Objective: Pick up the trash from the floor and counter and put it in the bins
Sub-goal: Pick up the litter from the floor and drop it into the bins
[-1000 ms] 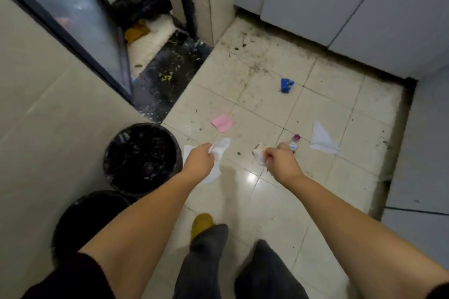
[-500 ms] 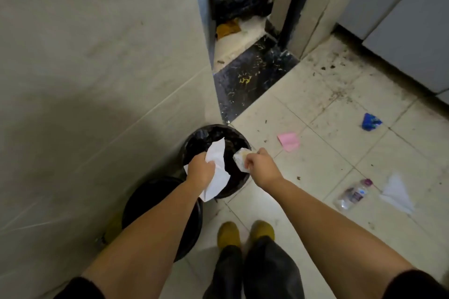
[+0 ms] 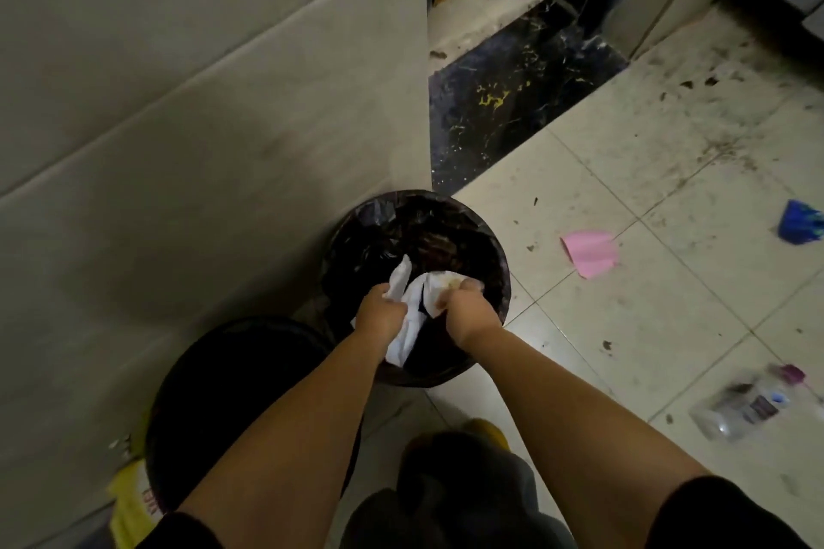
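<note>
**Both hands over the far bin, paper in each**

Currently: tiled floor (image 3: 624,290), dirty near the wall (image 3: 200,125). Two black-lined bins against that wall: far bin (image 3: 446,218) and near bin (image 3: 232,370), just beside each other. Left hand (image 3: 379,314) over the far bin's opening, fingers closed around a white paper sheet (image 3: 399,281) that hangs down into it. Right hand (image 3: 466,314) beside it, fingers closed on a stained crumpled tissue (image 3: 439,285), also over the opening. On the floor to the right, well apart from the bins: plastic bottle (image 3: 749,403) on its side, pink paper (image 3: 591,252), blue wrapper (image 3: 800,227). Yellow packaging (image 3: 129,504) lies by the near bin.
</note>
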